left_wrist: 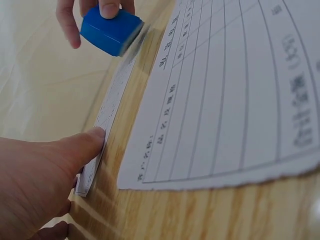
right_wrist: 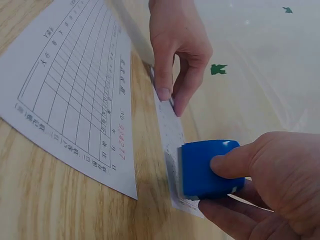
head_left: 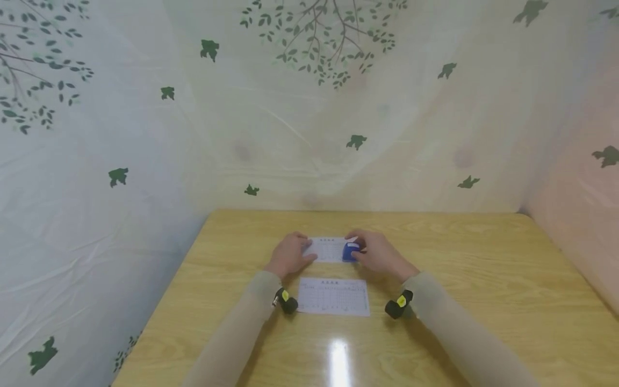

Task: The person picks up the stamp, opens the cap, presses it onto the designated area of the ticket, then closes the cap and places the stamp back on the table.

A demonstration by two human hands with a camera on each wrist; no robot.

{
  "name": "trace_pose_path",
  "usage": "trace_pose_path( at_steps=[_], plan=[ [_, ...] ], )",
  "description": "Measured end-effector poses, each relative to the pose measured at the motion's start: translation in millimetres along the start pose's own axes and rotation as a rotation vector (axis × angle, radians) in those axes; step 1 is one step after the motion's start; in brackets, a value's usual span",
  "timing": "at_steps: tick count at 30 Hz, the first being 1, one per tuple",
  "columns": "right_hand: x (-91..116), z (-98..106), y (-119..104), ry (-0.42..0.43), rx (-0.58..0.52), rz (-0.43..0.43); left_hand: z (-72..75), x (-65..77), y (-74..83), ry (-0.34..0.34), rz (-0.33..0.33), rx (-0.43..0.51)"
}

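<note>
Two printed paper forms lie one behind the other on the table. My left hand point(head_left: 289, 253) rests on the left end of the far form point(head_left: 326, 250), its thumb and index finger spread and fairly straight at the paper's edges. In the left wrist view the left thumb point(left_wrist: 82, 147) presses on that form. With thumb and fingers my right hand point(head_left: 379, 252) grips a blue stamp point(right_wrist: 207, 169) with a pale underside. The stamp stands over the far form's right end, its lower face at the paper in the right wrist view. Nearer me lies the second form point(head_left: 333, 296), its ruled grid uncovered.
The wood-grain table point(head_left: 483, 290) runs back to a pale cloth backdrop point(head_left: 309, 134) printed with leaves and birds. Another cloth hangs along the left side. Black cameras with yellow marks sit on both wrists.
</note>
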State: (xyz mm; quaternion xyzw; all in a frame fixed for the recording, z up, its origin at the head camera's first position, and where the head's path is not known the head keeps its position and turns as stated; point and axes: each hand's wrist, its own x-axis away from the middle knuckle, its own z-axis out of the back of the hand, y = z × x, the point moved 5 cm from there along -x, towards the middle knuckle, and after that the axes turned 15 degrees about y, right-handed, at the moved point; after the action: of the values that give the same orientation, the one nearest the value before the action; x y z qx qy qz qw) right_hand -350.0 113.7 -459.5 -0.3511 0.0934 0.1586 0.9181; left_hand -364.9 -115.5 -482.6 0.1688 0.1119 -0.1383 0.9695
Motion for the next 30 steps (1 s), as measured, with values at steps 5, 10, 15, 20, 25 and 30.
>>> trace_pose_path(
  at_steps=[5, 10, 15, 20, 25, 30],
  plan=[
    [-3, 9, 1, 0.056, -0.036, 0.036, -0.6, -1.0, 0.7, 0.005, 0.0, 0.001],
    [-6, 20, -3, 0.123, -0.079, 0.076, -0.8, -2.4, 0.7, 0.019, -0.006, -0.001],
    [-4, 28, -5, 0.145, -0.126, 0.065, -0.2, -1.5, 2.0, 0.02, -0.007, -0.002],
    [5, 43, -11, 0.157, -0.186, 0.033, -0.3, -0.6, 3.1, 0.027, -0.006, 0.012],
    [14, 60, -18, 0.169, -0.248, 0.014, -2.0, -2.0, 0.9, 0.03, -0.015, -0.001],
    [23, 76, -23, 0.17, -0.293, 0.009, -2.6, -1.9, 1.2, 0.027, -0.019, 0.004]
  ],
)
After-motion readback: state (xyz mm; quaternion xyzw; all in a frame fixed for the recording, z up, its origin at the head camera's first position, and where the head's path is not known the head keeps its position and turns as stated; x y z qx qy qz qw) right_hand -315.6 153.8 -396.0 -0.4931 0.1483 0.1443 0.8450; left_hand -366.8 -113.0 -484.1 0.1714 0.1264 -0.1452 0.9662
